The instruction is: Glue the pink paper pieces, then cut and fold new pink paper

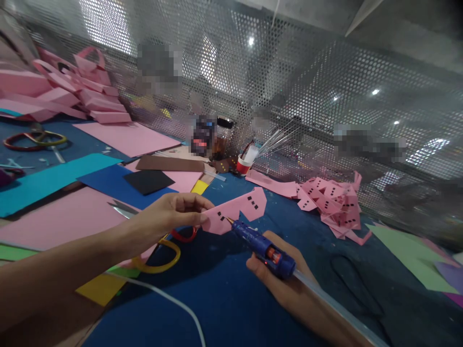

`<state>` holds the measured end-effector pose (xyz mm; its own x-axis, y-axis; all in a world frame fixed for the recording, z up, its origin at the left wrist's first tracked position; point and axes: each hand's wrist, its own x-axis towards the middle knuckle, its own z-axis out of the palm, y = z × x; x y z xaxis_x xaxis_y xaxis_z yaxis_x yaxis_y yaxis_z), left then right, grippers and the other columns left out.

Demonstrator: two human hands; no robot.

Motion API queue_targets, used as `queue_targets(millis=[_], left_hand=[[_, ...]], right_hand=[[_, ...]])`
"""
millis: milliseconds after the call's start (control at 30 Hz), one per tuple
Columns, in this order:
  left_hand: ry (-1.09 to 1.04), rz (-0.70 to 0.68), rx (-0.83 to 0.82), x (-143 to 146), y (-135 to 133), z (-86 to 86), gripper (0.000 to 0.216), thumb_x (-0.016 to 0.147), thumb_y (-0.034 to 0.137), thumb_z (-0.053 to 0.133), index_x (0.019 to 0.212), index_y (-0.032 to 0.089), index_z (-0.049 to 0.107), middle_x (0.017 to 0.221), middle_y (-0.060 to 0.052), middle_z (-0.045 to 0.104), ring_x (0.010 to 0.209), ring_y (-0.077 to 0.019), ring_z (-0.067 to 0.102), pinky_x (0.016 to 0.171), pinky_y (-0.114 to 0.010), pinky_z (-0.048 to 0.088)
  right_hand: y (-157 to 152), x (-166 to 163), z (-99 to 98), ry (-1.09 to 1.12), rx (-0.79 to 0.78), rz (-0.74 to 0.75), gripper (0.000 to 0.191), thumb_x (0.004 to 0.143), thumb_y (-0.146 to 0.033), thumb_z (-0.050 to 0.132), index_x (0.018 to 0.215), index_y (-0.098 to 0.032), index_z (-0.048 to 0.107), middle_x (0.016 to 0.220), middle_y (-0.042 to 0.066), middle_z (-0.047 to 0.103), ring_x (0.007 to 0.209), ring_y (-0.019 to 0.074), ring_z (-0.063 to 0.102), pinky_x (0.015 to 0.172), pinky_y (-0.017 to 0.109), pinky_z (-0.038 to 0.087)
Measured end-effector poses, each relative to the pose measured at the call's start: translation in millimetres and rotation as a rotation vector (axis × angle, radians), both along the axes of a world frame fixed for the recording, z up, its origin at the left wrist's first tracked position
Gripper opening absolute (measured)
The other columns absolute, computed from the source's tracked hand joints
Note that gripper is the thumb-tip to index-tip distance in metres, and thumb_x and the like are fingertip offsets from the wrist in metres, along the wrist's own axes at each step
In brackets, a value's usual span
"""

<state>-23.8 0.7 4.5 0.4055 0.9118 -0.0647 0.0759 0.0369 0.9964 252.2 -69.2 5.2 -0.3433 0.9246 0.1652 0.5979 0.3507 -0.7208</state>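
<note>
Centrally, a person's left hand (177, 209) held a pink paper cutout (219, 217), thumb and fingers pinched together on its left end. The cutout extended rightward from that pinch, its free end tilted up, above the middle of a blue surface (224, 299). Two pairs of small black marks showed on its face. The right hand (280, 279) was wrapped around a blue glue gun (258, 243), whose tip pointed at the cutout's lower edge; whether they touched could not be told. The gun's handle was hidden by the palm, and the glue stick (325, 299) behind it ran along the right forearm.

Beneath the left wrist lay scissors (168, 255) with yellow and red handles, partly covered. Toward the surface's far edge, right of the hands, was a heap of similar pink pieces (338, 202), overlapping too much to count. A red and white cup (244, 165) stood at the far edge, near a dark object blurred by pixelation. Beyond rose perforated metal mesh (311, 91), with indistinct shapes behind. The surface's near edge was cut off.
</note>
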Motion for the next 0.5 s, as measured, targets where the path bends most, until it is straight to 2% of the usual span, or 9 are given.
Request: queue_targets(millis=[267,500], left_hand=[[0.017,-0.037,0.011,-0.1,-1.2,2.5,0.022,0.083,0.033,0.073,0.103,0.024,0.075,0.089,-0.003,0.075,0.082,-0.0155,0.065,0.072,-0.023,0.048],[0.012,-0.017,0.003,2.0,-3.5,6.8,0.022,0.080,0.033,0.075,0.101,0.024,0.076,0.087,-0.003,0.076,0.079,-0.0169,0.066,0.069,-0.024,0.049]], right_hand=[[0.5,-2.5,0.1,0.004,-0.016,0.007,0.029,0.094,-0.042,0.058,0.077,-0.022,0.046,0.073,-0.003,0.047,0.060,0.0108,0.044,0.052,0.024,0.036],[0.4,-3.7,3.2,-0.017,-0.044,0.003,0.030,0.094,-0.043,0.057,0.076,-0.022,0.045,0.071,-0.003,0.047,0.057,0.0095,0.041,0.050,0.023,0.035]])
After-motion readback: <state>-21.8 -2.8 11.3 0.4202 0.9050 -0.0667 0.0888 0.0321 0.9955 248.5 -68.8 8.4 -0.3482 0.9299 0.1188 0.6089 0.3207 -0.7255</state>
